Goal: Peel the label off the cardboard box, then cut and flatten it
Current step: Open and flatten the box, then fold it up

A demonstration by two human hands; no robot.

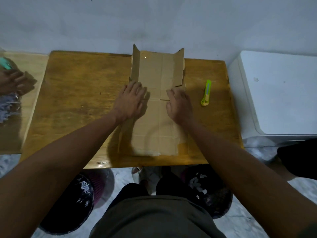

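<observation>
The cardboard box [157,73] lies cut open and spread out along the middle of the wooden table [82,93]. Its two far side flaps still stand up. My left hand [131,100] lies palm down on the left side of the cardboard, fingers spread. On the right side rests my right hand [179,104], pressing flat near a short cut in the sheet. A green and yellow utility knife [206,92] lies on the table to the right of the box, apart from both hands. No label shows on the cardboard.
A white appliance [281,90] stands right of the table. Another person's hand [12,81] works at a second table on the left. Two dark bins [77,201] with paper scraps sit on the floor under the near table edge.
</observation>
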